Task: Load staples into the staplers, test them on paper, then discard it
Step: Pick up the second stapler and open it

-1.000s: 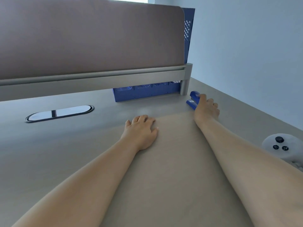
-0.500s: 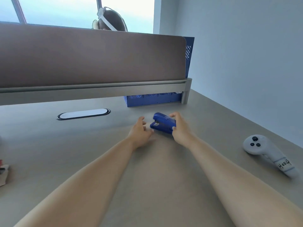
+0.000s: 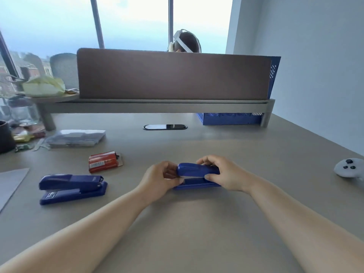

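Both hands grasped the blue stapler (image 3: 198, 175): the right hand (image 3: 224, 175) around its rear, the left hand (image 3: 162, 179) seemingly pinching the front. It looked rigid, light, best held by its base.

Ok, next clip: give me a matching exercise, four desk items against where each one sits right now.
Items:
1. small blue stapler
2. large blue stapler
3. red staple box
4. white controller

Places:
A. far right edge of the desk
B. held between both hands
C. lying alone, left of the hands
D. beyond the large stapler, toward the divider

Pairs: 1-B, 2-C, 3-D, 4-A
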{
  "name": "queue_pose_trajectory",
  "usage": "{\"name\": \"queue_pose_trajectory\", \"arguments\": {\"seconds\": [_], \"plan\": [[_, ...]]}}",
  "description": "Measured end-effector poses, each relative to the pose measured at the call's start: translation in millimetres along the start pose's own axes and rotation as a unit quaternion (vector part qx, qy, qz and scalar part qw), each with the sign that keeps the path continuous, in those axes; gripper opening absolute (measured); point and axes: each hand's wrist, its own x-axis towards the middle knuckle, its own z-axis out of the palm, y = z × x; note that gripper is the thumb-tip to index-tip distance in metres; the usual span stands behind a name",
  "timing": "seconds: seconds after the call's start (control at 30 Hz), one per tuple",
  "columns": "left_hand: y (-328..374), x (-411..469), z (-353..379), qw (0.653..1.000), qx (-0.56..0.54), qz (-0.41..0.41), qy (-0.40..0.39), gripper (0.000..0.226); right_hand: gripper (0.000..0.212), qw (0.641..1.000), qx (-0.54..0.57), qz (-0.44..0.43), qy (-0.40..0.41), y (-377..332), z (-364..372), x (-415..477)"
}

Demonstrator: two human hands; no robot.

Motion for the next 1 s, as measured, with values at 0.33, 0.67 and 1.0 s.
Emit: {"name": "queue_pose_trajectory", "arguments": {"seconds": [0.33,0.67,1.0], "plan": [[-12,-66,-48,0.997,0.058,-0.023,0.043,0.040,0.030,0.992,-0.094,-0.069,-0.051,-50,56,-6],[-18,-82,-52,0.997,0.034,-0.021,0.063,0.066,0.025,0.981,-0.124,-0.148,0.031,-74,91,-2],[-18,-80,-48,0.992,0.088,-0.014,0.085,0.043,0.039,0.964,-0.169,-0.163,0.122,-66,104,1]]}}
